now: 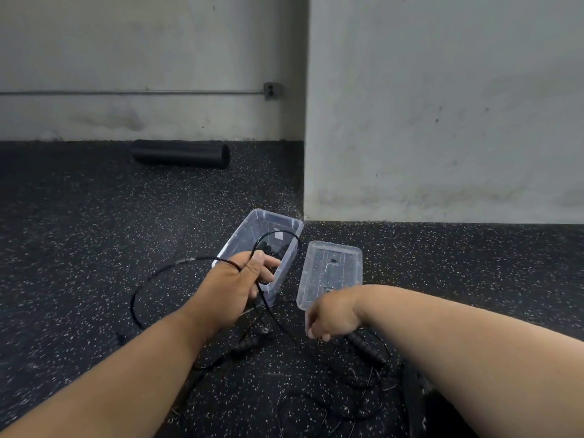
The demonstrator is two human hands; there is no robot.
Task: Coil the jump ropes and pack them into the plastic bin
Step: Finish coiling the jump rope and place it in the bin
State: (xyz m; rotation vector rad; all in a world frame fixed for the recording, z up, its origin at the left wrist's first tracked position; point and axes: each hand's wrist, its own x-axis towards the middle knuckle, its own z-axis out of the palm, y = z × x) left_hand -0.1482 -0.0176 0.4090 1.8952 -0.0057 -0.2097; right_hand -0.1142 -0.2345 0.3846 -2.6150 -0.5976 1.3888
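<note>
Speckled black rubber flooring [94,248] meets grey concrete walls, with a black foam roller [181,153] lying at the wall's foot. At centre, the left hand [240,286] pinches a thin black jump rope [278,235], one loop arcing over the open clear plastic bin [234,245], likely to keep the coil gathered for packing. The right hand [330,317] hangs lower, fingers curled downward just above a ribbed black handle [366,347]; whether its grip holds anything cannot be told. More cord sprawls uncoiled on the floor, with a second handle [246,344] under the left wrist. Dark shapes, probably rope already packed, lie inside the bin. Its clear lid [330,270] rests just beside it.
</note>
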